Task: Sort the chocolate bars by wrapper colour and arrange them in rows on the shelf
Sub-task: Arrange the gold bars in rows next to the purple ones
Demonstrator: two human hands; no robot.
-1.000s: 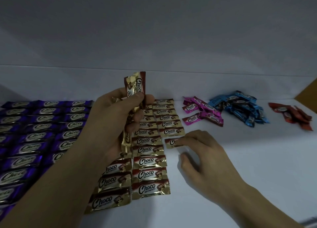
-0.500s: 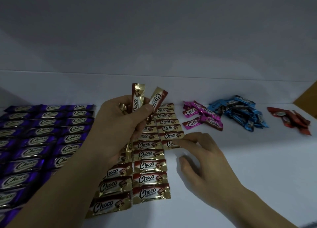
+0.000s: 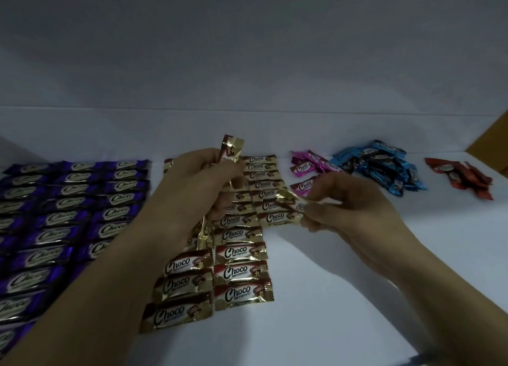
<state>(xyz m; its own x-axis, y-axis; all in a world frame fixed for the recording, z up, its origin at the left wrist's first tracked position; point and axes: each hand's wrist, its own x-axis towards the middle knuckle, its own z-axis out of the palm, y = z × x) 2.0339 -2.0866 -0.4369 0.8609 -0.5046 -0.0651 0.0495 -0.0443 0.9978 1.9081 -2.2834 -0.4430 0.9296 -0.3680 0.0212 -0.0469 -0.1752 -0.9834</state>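
Observation:
Gold-wrapped Choco bars [image 3: 237,272] lie in neat columns down the middle of the white shelf [image 3: 357,297]. My left hand [image 3: 198,184] is raised over them, shut on a small bunch of gold bars [image 3: 231,148] that stick up above my fingers. To its right, my right hand [image 3: 351,209] pinches one gold bar [image 3: 288,202] by its end, just above the third column. Purple bars [image 3: 63,217] fill tidy rows on the left.
Loose piles lie along the back right: pink bars [image 3: 308,170], blue bars [image 3: 382,167] and red bars [image 3: 461,177]. The shelf's white back wall [image 3: 247,129] rises behind them. A brown edge [image 3: 492,143] shows at the far right.
My right hand has lifted off the shelf and taken one gold bar from the bunch in my left hand. The left hand's bunch now shows fewer bars on top.

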